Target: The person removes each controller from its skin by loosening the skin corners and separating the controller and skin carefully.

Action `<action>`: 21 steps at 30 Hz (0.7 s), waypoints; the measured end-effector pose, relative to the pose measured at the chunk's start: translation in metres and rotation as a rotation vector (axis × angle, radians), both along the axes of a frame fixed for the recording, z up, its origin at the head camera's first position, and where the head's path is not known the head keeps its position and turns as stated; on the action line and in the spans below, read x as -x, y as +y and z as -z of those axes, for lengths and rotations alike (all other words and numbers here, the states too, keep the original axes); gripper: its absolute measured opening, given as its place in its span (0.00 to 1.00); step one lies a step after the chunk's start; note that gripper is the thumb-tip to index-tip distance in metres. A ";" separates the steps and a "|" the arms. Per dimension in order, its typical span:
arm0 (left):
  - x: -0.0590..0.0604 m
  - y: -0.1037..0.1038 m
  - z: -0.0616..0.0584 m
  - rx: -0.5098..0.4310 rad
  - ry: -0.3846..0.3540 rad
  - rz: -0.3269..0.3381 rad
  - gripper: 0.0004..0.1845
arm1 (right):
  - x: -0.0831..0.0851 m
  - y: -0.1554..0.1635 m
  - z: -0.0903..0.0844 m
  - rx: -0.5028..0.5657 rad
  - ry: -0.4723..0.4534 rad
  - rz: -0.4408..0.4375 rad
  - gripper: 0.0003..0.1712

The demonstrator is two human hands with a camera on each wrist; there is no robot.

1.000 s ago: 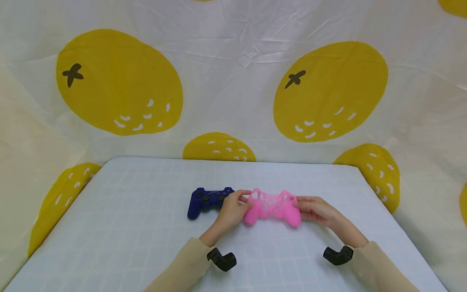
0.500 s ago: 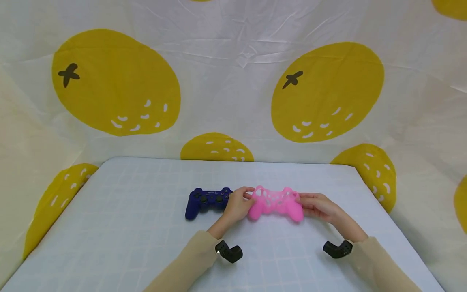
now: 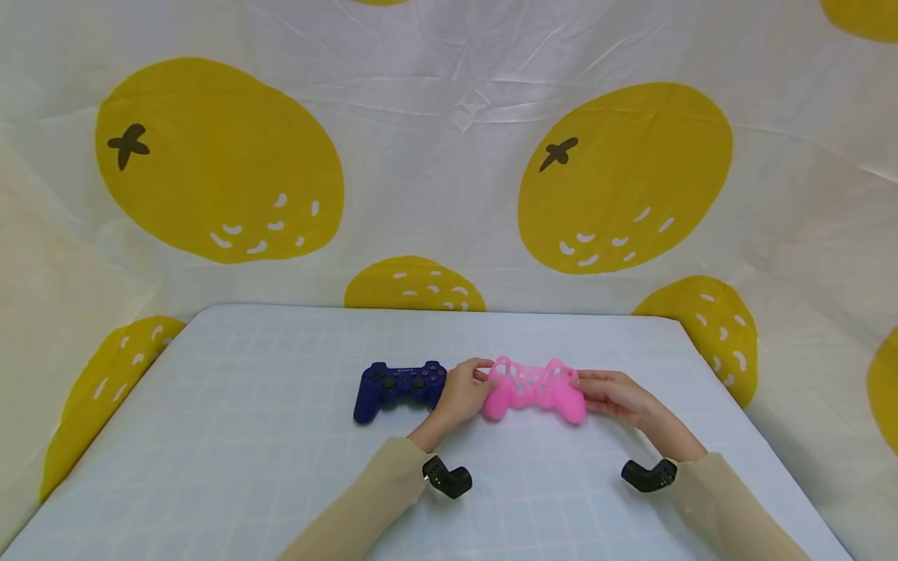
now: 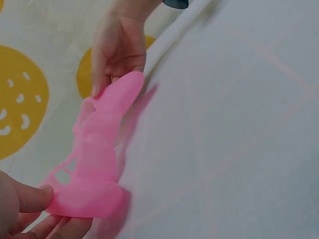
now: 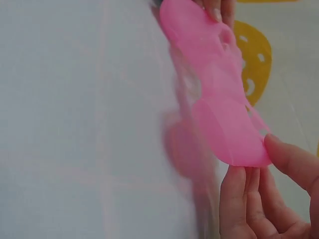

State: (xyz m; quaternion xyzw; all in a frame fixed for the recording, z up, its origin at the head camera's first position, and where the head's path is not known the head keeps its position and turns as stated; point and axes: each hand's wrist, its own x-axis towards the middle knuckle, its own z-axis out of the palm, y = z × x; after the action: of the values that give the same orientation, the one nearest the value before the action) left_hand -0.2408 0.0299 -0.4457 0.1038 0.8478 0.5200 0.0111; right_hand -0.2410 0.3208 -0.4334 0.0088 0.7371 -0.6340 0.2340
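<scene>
Pinching a pink rubber cover [image 3: 535,388] by its two ends, the left hand [image 3: 463,392] and right hand [image 3: 612,393] hold it just above the table [image 3: 245,436]; a blue game controller [image 3: 398,384] lies just beside the left hand.

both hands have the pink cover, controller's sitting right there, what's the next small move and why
Probably carry the pink silicone cover leftward over the blue controller. The left hand and right hand each pinch one grip end, holding it off the table, while the bare controller lies just beside the left hand.
</scene>
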 end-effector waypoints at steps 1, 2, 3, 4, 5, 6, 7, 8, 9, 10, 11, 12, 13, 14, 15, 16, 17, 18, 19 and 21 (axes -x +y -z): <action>0.000 0.000 0.000 0.014 -0.001 -0.002 0.17 | 0.000 0.000 0.000 -0.017 0.010 0.003 0.36; 0.001 0.001 0.000 0.025 -0.008 -0.005 0.17 | 0.000 -0.001 0.001 -0.044 0.023 0.006 0.36; 0.001 0.001 0.000 0.035 -0.017 -0.009 0.16 | 0.000 -0.001 0.001 -0.074 0.037 0.008 0.36; 0.000 0.002 0.000 0.041 -0.025 -0.011 0.16 | 0.000 -0.001 0.001 -0.106 0.050 0.013 0.36; 0.000 0.002 -0.001 0.046 -0.035 -0.014 0.16 | 0.000 -0.002 0.002 -0.136 0.062 0.016 0.36; 0.000 0.002 -0.002 0.050 -0.041 -0.016 0.16 | 0.000 -0.002 0.002 -0.164 0.073 0.020 0.36; 0.000 0.002 -0.002 0.053 -0.046 -0.019 0.16 | 0.001 -0.002 0.003 -0.185 0.079 0.024 0.36; -0.001 0.003 -0.003 0.059 -0.051 -0.025 0.16 | 0.001 -0.003 0.004 -0.200 0.086 0.020 0.35; -0.001 0.002 -0.003 0.067 -0.049 -0.030 0.16 | 0.001 -0.003 0.004 -0.207 0.091 0.015 0.35; -0.002 0.003 -0.004 0.080 -0.043 -0.034 0.15 | 0.001 -0.003 0.005 -0.208 0.093 0.013 0.34; -0.002 0.003 -0.004 0.097 -0.034 -0.039 0.15 | 0.001 -0.004 0.006 -0.208 0.095 0.010 0.34; -0.002 0.003 -0.003 0.115 -0.022 -0.044 0.14 | 0.001 -0.005 0.007 -0.212 0.098 0.008 0.33; -0.003 0.003 -0.003 0.129 -0.016 -0.049 0.14 | 0.001 -0.006 0.007 -0.217 0.102 0.004 0.33; -0.003 0.003 -0.003 0.143 -0.006 -0.053 0.14 | 0.001 -0.007 0.007 -0.226 0.107 -0.002 0.33; -0.003 0.003 -0.003 0.156 0.003 -0.058 0.13 | 0.000 -0.008 0.007 -0.235 0.112 -0.004 0.33; -0.003 0.003 -0.003 0.168 0.010 -0.062 0.13 | 0.000 -0.009 0.007 -0.241 0.111 0.004 0.32; -0.004 0.003 -0.003 0.180 0.015 -0.066 0.13 | -0.001 -0.011 0.006 -0.253 0.117 0.005 0.32; -0.004 0.003 -0.004 0.190 0.017 -0.069 0.13 | -0.001 -0.012 0.006 -0.266 0.122 0.008 0.32; -0.004 0.002 -0.004 0.198 0.021 -0.072 0.13 | -0.002 -0.013 0.005 -0.276 0.127 0.008 0.32; -0.004 0.002 -0.005 0.217 0.031 -0.075 0.13 | -0.003 -0.015 0.003 -0.285 0.129 0.019 0.31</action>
State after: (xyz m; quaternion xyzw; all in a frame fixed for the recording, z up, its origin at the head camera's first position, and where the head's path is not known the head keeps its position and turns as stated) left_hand -0.2366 0.0320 -0.4407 0.0782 0.9024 0.4237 -0.0105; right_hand -0.2378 0.3060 -0.4364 0.0081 0.8328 -0.5245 0.1768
